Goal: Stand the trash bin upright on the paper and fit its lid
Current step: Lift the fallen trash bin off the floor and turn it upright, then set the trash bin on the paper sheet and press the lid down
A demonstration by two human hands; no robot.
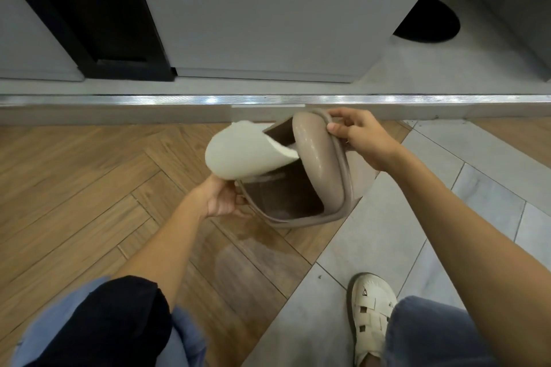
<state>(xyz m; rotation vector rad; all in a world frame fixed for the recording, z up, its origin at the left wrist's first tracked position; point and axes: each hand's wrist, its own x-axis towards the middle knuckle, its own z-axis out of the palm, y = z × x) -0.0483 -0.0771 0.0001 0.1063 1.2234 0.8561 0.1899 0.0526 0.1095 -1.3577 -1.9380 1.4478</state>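
Note:
A taupe trash bin (301, 221) sits low over the floor, tilted, with its open mouth facing me. Its glossy taupe lid (316, 164) stands on edge across the right side of the mouth. My right hand (362, 137) pinches the lid's top rim. A curled white sheet of paper (238, 152) arches over the bin's left side, and one edge dips into the opening. My left hand (222, 198) grips the paper's lower edge right beside the bin's left rim; whether it also holds the rim is hidden. The bin's base is out of sight.
The floor is herringbone wood (89, 188) on the left and grey tile (447, 202) on the right. A raised step with a metal edge strip (179, 99) runs just behind the bin. Grey cabinet bases stand beyond it. My right foot in a white sandal (369, 316) rests on the tile.

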